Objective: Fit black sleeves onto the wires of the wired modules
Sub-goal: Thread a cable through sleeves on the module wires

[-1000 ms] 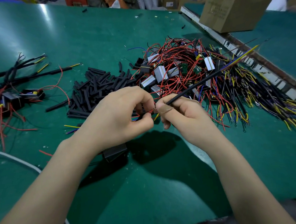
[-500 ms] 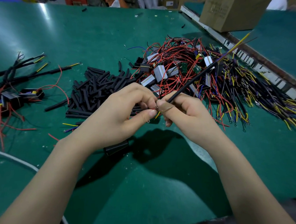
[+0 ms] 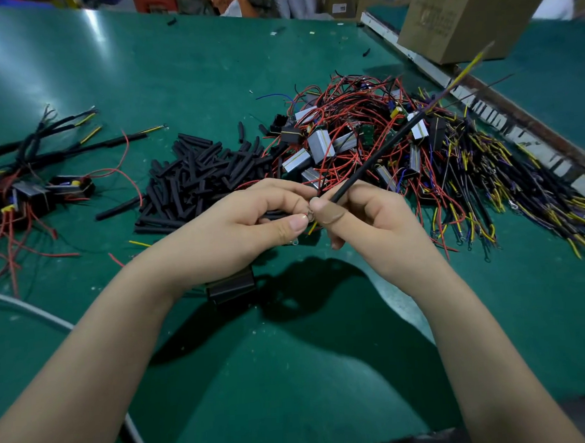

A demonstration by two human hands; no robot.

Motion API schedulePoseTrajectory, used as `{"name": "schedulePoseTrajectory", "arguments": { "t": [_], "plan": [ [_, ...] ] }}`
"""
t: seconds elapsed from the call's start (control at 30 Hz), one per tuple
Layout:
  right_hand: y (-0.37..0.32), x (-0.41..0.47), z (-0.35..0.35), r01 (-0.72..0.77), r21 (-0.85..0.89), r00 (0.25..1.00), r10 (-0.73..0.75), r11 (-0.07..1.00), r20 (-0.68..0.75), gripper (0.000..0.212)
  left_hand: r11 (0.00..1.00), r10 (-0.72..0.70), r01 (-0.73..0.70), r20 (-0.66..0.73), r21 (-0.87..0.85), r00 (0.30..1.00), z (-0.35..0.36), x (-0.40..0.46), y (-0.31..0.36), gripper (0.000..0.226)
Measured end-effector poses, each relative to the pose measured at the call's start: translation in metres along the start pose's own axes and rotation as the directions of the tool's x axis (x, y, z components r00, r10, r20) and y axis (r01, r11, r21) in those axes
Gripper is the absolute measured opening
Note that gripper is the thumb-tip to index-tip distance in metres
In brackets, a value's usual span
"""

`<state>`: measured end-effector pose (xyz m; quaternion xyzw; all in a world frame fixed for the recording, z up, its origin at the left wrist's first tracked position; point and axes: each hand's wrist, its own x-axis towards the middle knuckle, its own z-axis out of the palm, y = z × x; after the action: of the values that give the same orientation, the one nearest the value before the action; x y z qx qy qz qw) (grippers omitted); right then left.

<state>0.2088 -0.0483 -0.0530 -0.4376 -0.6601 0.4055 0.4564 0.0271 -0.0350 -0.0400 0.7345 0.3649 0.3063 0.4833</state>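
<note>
My right hand (image 3: 372,224) pinches the near end of a long black sleeve (image 3: 379,155) that slants up to the right, with yellow and dark wires (image 3: 469,66) sticking out of its far end. My left hand (image 3: 230,231) pinches the wire ends right at my right thumb; a small metal ring terminal shows between the fingertips. A black module (image 3: 232,287) lies under my left wrist, partly hidden. A heap of loose black sleeves (image 3: 197,172) lies beyond my left hand. Red-wired modules (image 3: 331,141) are piled behind my hands.
Sleeved modules (image 3: 35,194) lie at the far left on the green table (image 3: 292,373). A spread of yellow and dark wires (image 3: 506,189) lies to the right, by a metal rail (image 3: 516,121). A cardboard box (image 3: 460,16) stands at the back right. A white cable (image 3: 28,309) crosses the near left.
The sleeve's far end has swung upward, so it stands steeper. My left thumb and fingers have shifted closer to my right thumb at the wire ends.
</note>
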Motion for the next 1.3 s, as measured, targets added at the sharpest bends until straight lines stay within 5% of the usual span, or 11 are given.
{"name": "schedulePoseTrajectory", "arguments": {
  "t": [0.23,0.4,0.67,0.93,1.3],
  "plan": [
    [0.002,-0.001,0.000,0.054,-0.042,0.998,-0.056,0.998,-0.043,0.014,0.999,-0.039,0.039,0.008,0.003,0.999,-0.002,0.001,-0.003,0.039],
    [0.002,-0.001,0.002,0.050,-0.045,0.998,-0.051,0.998,-0.030,0.014,0.996,-0.011,0.009,0.022,0.093,1.000,-0.002,0.000,-0.004,0.016],
    [0.001,-0.001,0.002,0.102,-0.026,0.994,-0.103,0.994,-0.031,0.009,0.991,0.073,-0.071,-0.010,0.112,0.997,-0.001,-0.001,0.003,0.014],
    [0.006,0.001,0.004,0.241,-0.109,0.964,-0.251,0.964,-0.087,0.008,0.996,-0.070,0.068,-0.029,-0.048,0.997,-0.003,0.001,0.003,0.014],
    [0.005,-0.005,0.002,0.240,-0.131,0.971,-0.240,0.962,0.017,0.016,0.971,-0.177,0.160,-0.088,-0.176,0.980,-0.003,0.000,0.009,0.011]
  ]
}}
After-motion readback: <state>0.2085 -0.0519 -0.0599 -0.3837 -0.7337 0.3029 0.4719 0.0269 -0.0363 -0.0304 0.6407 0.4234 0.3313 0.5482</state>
